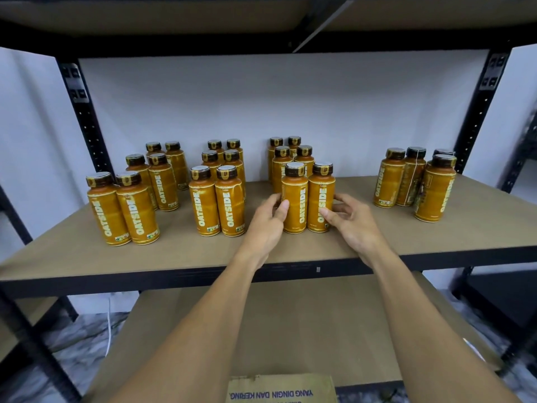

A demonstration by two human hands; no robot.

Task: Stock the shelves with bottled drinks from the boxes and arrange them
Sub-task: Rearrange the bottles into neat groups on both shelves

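Orange bottles with dark caps stand in groups on the middle shelf board (pixel 290 245). A front pair stands side by side at centre: the left front bottle (pixel 295 205) and the right front bottle (pixel 320 203). My left hand (pixel 268 221) wraps its fingers on the left bottle's side. My right hand (pixel 350 219) touches the right bottle's lower side with its fingertips. Both bottles stand upright on the board, with more bottles lined up behind them.
A left group of bottles (pixel 136 210), a centre-left group (pixel 218 202) and a right group (pixel 433 193) stand on the same shelf. Black steel uprights (pixel 87 117) frame the rack. A cardboard box flap (pixel 282 388) sits at the bottom, over the lower shelf (pixel 305 321).
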